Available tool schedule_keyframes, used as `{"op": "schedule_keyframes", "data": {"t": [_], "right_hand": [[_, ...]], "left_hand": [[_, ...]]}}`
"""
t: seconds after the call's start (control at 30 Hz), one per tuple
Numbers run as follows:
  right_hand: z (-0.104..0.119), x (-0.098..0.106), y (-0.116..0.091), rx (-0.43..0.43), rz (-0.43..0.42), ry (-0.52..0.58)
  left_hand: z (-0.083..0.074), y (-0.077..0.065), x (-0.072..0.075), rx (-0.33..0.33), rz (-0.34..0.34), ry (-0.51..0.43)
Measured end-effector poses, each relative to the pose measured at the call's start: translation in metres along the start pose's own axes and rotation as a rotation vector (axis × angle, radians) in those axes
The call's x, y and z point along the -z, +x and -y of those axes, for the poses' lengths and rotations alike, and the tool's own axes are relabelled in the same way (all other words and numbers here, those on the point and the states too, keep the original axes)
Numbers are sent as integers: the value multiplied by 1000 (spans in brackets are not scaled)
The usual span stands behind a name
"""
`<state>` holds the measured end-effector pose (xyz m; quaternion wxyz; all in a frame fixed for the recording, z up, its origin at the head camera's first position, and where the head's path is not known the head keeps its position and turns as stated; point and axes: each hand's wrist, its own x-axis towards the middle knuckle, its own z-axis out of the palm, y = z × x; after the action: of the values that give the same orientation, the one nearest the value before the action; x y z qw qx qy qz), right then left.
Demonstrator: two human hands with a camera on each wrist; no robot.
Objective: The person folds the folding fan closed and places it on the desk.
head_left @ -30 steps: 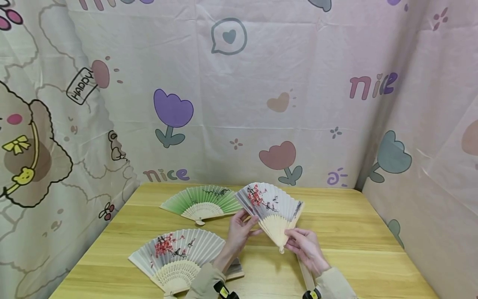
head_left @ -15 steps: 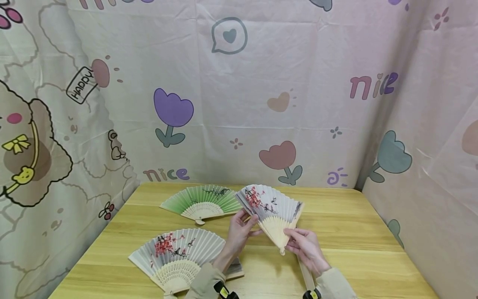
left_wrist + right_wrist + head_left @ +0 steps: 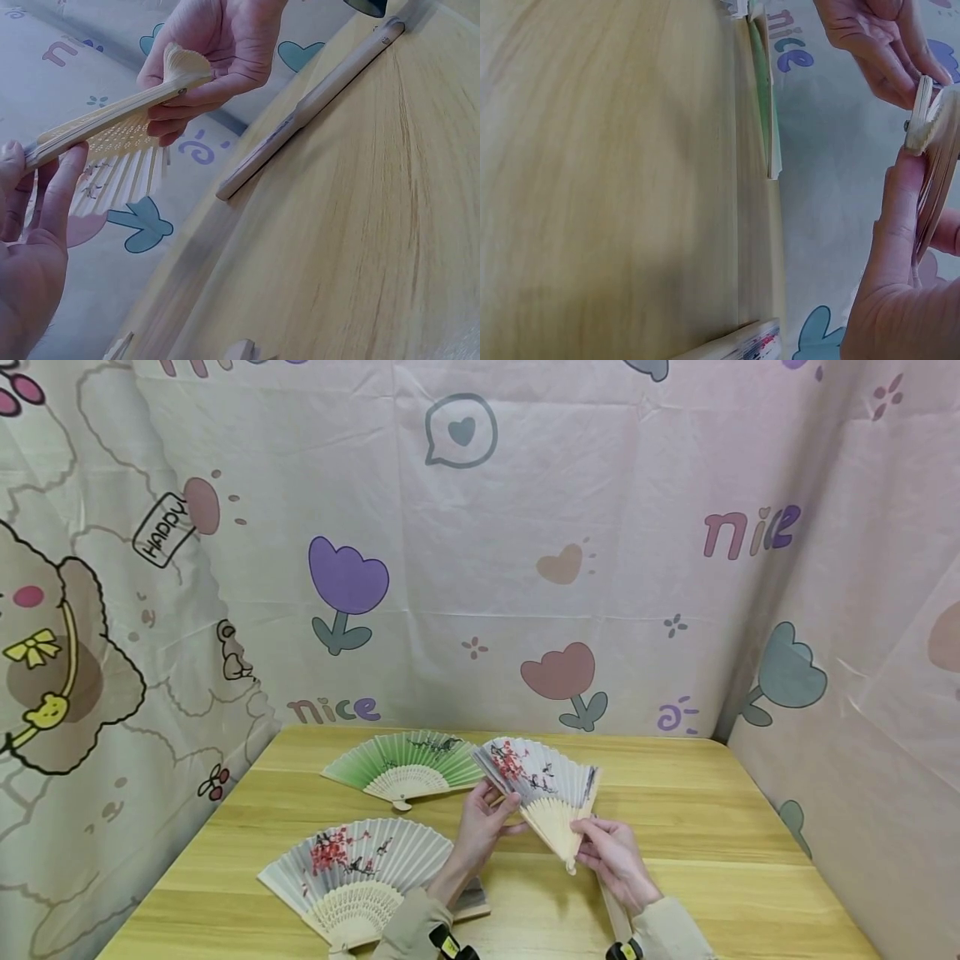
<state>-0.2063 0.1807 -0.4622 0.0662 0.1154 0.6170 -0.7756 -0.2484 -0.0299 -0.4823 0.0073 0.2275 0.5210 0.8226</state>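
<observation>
A white folding fan [image 3: 536, 777] with red blossoms and pale wooden ribs is held up over the table, partly spread. My left hand [image 3: 480, 827] pinches its left edge, thumb in front. With thumb and fingers, my right hand [image 3: 615, 856] grips the ribs on the right side, just above the pivot. In the left wrist view, the stacked ribs of the fan [image 3: 112, 120] run between both hands. A spread grey-white fan [image 3: 360, 868] with the same blossoms lies at the front left, partly hidden by my left forearm. Behind it lies a spread green fan [image 3: 412, 768].
A folded fan [image 3: 307, 112] lies on the wooden table [image 3: 712, 893], partly under my right forearm in the head view. Patterned cloth [image 3: 480, 568] hangs behind the table and along both sides.
The held fan's top edge has sunk slightly and its right edge has moved left, so its spread looks a little narrower. Both hands stay nearly in place; the other fans lie still.
</observation>
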Motion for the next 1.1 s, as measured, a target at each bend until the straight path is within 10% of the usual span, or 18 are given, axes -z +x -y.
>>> {"op": "schedule_keyframes", "data": {"t": [0.3, 1.1], "right_hand": [[1, -1, -1, -10, 29, 17], [-2, 2, -3, 11, 72, -60]], "left_hand": [[-4, 2, -3, 163, -113, -8], [-1, 0, -3, 168, -77, 5]]}}
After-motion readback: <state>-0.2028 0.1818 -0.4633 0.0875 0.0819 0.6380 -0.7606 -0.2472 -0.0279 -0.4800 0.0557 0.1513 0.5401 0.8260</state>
